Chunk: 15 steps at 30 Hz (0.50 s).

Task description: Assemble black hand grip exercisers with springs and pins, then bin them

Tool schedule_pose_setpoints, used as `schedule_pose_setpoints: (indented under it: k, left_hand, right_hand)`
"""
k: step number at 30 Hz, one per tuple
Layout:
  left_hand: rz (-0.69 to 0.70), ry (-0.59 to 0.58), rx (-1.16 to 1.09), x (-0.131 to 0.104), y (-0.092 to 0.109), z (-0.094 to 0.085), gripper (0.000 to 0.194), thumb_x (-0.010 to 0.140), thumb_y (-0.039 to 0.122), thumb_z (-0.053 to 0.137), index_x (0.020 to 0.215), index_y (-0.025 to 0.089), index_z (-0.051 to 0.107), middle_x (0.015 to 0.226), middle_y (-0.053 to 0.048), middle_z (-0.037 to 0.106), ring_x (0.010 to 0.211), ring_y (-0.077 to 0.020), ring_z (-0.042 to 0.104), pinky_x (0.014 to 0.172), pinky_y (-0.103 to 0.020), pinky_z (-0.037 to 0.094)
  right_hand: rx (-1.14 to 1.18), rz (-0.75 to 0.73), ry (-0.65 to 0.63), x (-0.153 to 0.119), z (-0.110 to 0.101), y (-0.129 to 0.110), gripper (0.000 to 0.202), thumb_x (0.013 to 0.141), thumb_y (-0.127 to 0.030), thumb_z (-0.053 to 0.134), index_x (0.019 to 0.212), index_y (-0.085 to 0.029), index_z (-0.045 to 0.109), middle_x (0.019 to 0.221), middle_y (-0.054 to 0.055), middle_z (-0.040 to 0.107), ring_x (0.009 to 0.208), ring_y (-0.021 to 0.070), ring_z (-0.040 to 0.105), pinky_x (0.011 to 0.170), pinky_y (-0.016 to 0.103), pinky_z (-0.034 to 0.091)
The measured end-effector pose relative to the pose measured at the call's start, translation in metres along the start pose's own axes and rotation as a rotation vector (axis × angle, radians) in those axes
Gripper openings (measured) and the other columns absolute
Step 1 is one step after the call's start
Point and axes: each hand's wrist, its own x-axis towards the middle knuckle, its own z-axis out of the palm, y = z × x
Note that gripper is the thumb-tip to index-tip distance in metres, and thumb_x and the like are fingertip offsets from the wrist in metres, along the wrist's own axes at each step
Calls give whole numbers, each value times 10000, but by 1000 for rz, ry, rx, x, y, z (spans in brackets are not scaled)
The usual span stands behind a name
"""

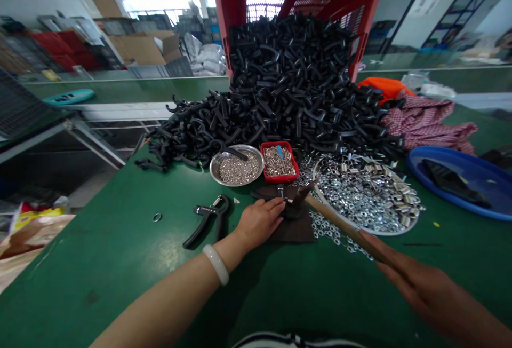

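Risks and layout about the 2 hands. The chief risk, as judged, is to the left hand (260,223): its fingertips are just beside the head of the hammer (348,226), so a misaimed or glancing blow could catch them. Uneven finger pressure could let the workpiece (280,192) turn or skid on the pad (298,233), and an off-centre strike could bend its spring (289,200). A wide swing of the right hand (424,278) could jar the white tray (390,234), near the handle, and scatter its metal parts among the loose washers (327,230). The workpiece lies directly ahead of the left hand, at its fingertips, on the pad. The left hand is palm down, its fingers extended and close together against the workpiece; the thumb is hidden, so a pinch cannot be told from a press. The right hand is wrapped around the wooden handle; whether the head touches the workpiece cannot be told. Relative to the left hand: 1 grip (211,212) to the left, a ring (157,214) farther left, the bowl (216,177) and red tray (276,179) ahead, and the black pile (296,86) beyond them, spilling from the crate (224,22)
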Motion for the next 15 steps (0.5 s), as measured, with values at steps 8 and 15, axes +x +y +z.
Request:
schedule_pose_setpoints:
  k: [8,15]
  left_hand:
    - [8,-17,-9,1,0,-4,377,850,335,438,1209,240,502,1277,2,510,884,-197,527,714,-306,463]
    - [-29,-46,-46,0,-1,-6,408,839,370,463,1235,271,471,1286,8,502,939,-194,540,790,-312,460]
  right_hand:
    - [-8,18,-5,-5,6,11,524,881,-240,366,1385,-294,234,1118,5,612,873,182,637,680,241,556]
    - [-57,8,231,17,-21,-9,523,898,-260,356,1399,-272,208,1207,30,549,871,179,634,769,261,525]
